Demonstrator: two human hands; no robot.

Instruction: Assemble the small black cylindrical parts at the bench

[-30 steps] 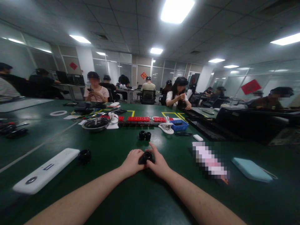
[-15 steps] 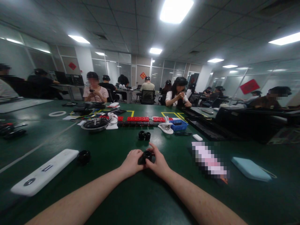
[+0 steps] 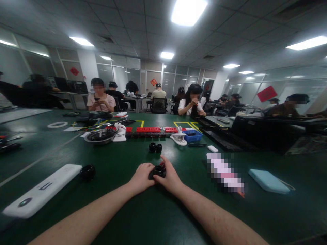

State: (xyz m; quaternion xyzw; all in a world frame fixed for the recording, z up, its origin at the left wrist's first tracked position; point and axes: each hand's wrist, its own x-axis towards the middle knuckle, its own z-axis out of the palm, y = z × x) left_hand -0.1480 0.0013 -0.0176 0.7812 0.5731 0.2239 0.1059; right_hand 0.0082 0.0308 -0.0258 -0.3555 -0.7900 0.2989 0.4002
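Low over the green table (image 3: 117, 217), both my hands are closed around a small glossy black round part (image 3: 158, 170) with a hollow in its top. My left hand (image 3: 142, 176) wraps its left side, fingers bent and partly hidden behind it. From the right, my right hand (image 3: 170, 175) grips it between thumb and fingers, with the index finger raised along the far side. Just beyond stand two similar black round parts (image 3: 152, 147), side by side. Another black round part (image 3: 87, 172) lies to the left, against the end of a long white device (image 3: 48, 190).
Farther back are red-and-black strips (image 3: 148, 130), a white clip stand (image 3: 179, 136) and a blue basket (image 3: 192, 136). On the right lie a small white case (image 3: 212, 149) and a light-blue pouch (image 3: 268, 181). Co-workers sit across the table.
The view has turned slightly to the right, so the table items sit a little farther left. My hands keep nearly the same hold, and the black part looks slightly tilted.
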